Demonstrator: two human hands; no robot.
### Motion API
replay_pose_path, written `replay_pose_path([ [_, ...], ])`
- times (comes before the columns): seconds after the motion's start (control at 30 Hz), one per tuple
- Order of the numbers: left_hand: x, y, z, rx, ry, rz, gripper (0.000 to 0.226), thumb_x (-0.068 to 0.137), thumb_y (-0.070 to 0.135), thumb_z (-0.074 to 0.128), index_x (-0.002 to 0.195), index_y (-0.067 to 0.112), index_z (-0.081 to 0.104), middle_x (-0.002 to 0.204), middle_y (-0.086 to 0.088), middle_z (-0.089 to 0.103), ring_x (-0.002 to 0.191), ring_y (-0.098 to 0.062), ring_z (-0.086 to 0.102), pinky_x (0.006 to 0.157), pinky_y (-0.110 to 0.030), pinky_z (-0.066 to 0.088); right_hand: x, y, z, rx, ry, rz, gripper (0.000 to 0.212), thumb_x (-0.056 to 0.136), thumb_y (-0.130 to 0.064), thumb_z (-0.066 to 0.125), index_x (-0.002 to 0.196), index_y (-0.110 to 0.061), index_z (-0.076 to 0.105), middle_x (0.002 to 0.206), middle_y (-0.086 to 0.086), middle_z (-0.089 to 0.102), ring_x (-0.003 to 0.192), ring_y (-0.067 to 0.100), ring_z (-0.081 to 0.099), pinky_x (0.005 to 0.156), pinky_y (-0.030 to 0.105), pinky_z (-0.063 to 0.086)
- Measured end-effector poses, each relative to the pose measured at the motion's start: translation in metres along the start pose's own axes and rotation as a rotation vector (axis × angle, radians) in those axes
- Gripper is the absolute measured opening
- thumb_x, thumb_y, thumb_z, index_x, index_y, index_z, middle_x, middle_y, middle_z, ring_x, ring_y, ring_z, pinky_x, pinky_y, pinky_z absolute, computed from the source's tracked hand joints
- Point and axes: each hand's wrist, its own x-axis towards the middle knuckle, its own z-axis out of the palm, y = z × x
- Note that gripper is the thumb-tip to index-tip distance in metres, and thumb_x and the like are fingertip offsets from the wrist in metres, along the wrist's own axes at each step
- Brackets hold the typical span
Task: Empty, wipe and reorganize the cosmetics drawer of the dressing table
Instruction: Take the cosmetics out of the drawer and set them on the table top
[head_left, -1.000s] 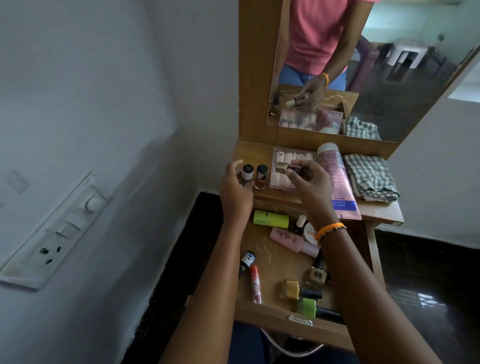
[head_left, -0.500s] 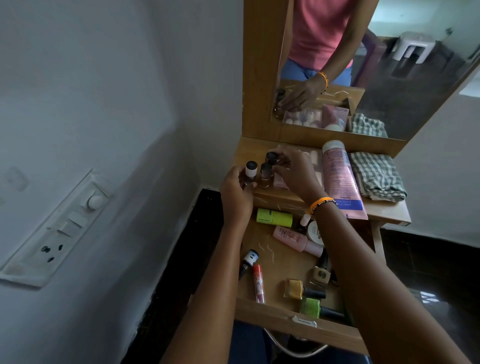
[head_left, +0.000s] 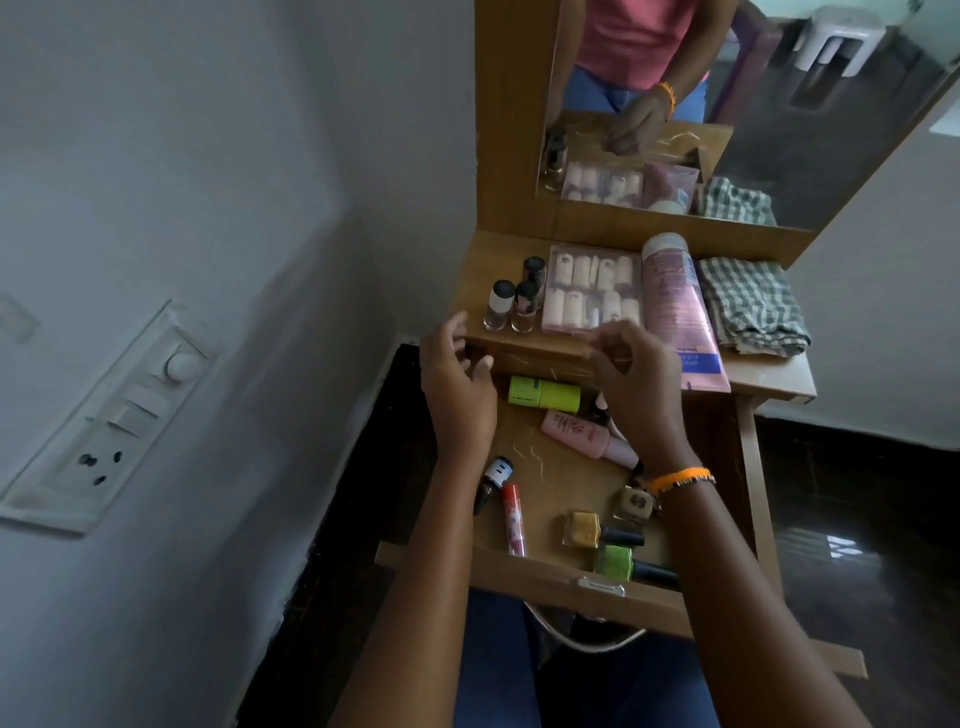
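While hovering over the wooden drawer (head_left: 550, 569), left hand (head_left: 457, 387) and right hand (head_left: 636, 387) loosely curled, empty, beyond them three small glass bottles (head_left: 514, 301), ridged clear nail box (head_left: 592, 288), glossy pink tube (head_left: 678, 312), checked folded cloth (head_left: 750, 306) on bench (head_left: 769, 376).

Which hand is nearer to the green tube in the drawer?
The left. The left hand hovers just beside the green tube's left end, while the right hand hovers a little further off, past its right end.
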Motion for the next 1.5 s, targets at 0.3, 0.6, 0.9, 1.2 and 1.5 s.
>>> replay_pose_path([
  [0.3, -0.073, -0.03, 0.001, 0.771, -0.437, -0.033, 0.032, 0.09, 0.006, 0.057, 0.122, 0.012, 0.054, 0.124, -0.006, 0.056, 0.113, -0.019, 0.055, 0.092, -0.03, 0.05, -0.06, 0.049, 0.014, -0.613, -0.429, 0.105, 0.04, 0.084, 0.002, 0.048, 0.121, -0.012, 0.051, 0.122, 0.011, 0.052, 0.105, 0.032, 0.053, 0.076, 0.042, 0.05],
  [0.6, -0.075, -0.036, 0.007, 0.935, -0.619, -0.14, 0.061, 0.085, 0.009, 0.065, 0.138, 0.011, 0.035, 0.14, -0.012, 0.039, 0.116, -0.025, 0.051, 0.091, -0.036, 0.05, -0.069, 0.044, 0.018, -0.579, -0.517, 0.164, 0.043, 0.087, -0.004, 0.05, 0.127, -0.013, 0.036, 0.117, 0.012, 0.056, 0.103, 0.032, 0.058, 0.076, 0.041, 0.05],
  [0.9, -0.074, -0.032, 0.005, 0.689, -0.48, -0.051, 0.051, 0.095, 0.023, 0.051, 0.142, 0.012, 0.033, 0.146, -0.011, 0.036, 0.13, -0.025, 0.039, 0.102, -0.034, 0.038, -0.06, -0.017, -0.021, -0.357, -0.216, 0.026, 0.027, 0.096, -0.012, 0.042, 0.122, -0.005, 0.047, 0.11, 0.015, 0.057, 0.09, 0.024, 0.057, 0.071, 0.041, 0.053],
  [1.2, -0.056, 0.004, -0.008, 0.301, -0.285, -0.08, 0.027, 0.092, 0.009, 0.055, 0.118, 0.017, 0.057, 0.12, -0.003, 0.061, 0.107, -0.016, 0.059, 0.076, -0.02, 0.047, 0.026, -0.009, -0.006, -0.537, -0.039, -0.004, 0.054, 0.091, 0.002, 0.038, 0.143, -0.005, 0.028, 0.144, 0.017, 0.036, 0.123, 0.038, 0.034, 0.101, 0.046, 0.034],
  [1.5, -0.032, 0.021, -0.013, 0.054, -0.246, -0.027, 0.011, 0.078, 0.009, 0.073, 0.088, 0.012, 0.069, 0.088, 0.003, 0.068, 0.082, -0.003, 0.061, 0.062, -0.001, 0.042, -0.004, -0.025, -0.011, -0.264, -0.158, -0.258, 0.032, 0.087, 0.005, 0.047, 0.111, -0.007, 0.064, 0.118, 0.011, 0.062, 0.111, 0.026, 0.055, 0.09, 0.044, 0.051],
])
